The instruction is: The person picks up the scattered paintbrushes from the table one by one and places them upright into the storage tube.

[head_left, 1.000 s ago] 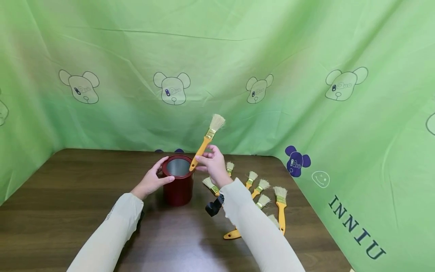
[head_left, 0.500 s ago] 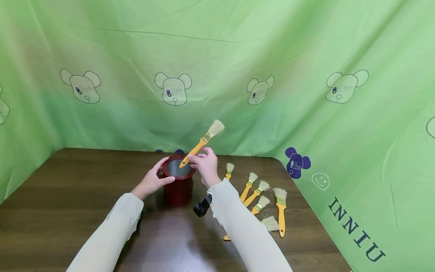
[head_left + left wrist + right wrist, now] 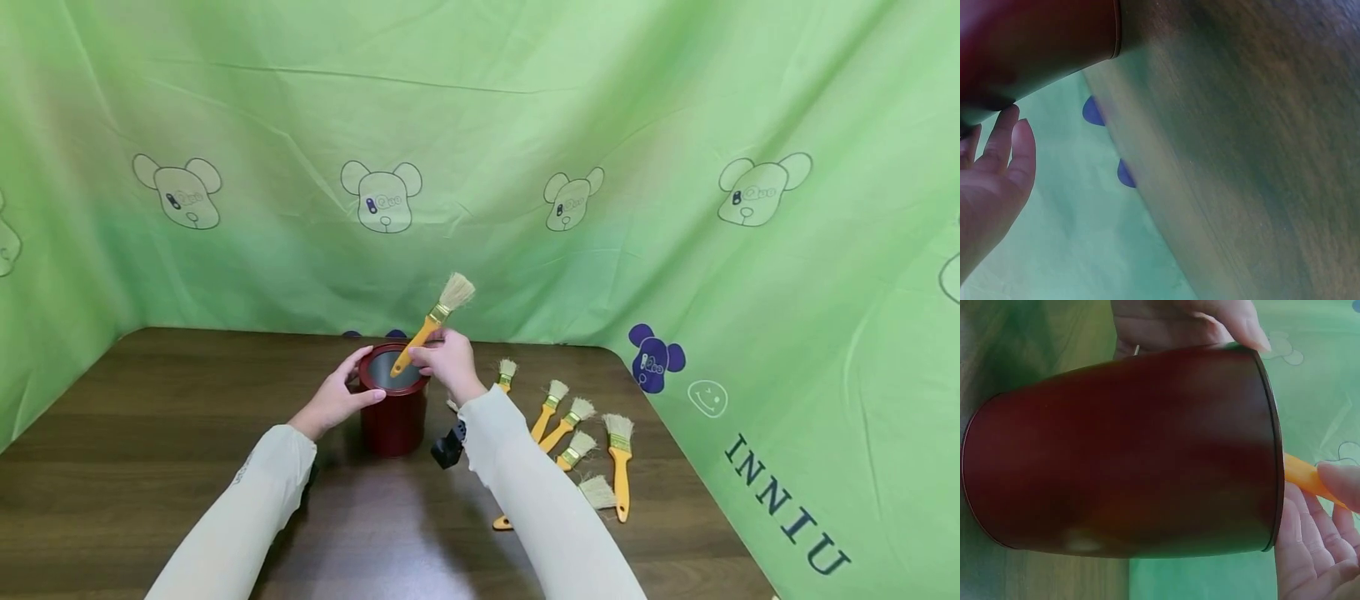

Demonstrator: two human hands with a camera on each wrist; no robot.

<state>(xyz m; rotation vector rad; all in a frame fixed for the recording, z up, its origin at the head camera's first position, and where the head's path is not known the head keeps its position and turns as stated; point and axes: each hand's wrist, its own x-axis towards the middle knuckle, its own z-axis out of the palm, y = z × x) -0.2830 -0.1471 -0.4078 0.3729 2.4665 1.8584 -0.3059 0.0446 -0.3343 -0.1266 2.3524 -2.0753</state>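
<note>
A dark red can with a grey inside stands upright on the table. My left hand grips its left side near the rim, thumb in front and fingers behind; in the left wrist view its fingertips touch the can's wall. My right hand pinches a paintbrush by its yellow handle. The brush leans, bristles up and to the right, with its handle end over the can's mouth. In the right wrist view the can hides the lower end of the yellow handle.
Right of the can, several yellow-handled paintbrushes lie on the brown wooden table, among them a wide one; my right sleeve covers some partly. A green printed cloth hangs behind the table and along its right side.
My right hand has moved left with the paintbrush and slightly down, bringing the handle end from the can's right rim to over its mouth. The left hand has stayed on the can.
</note>
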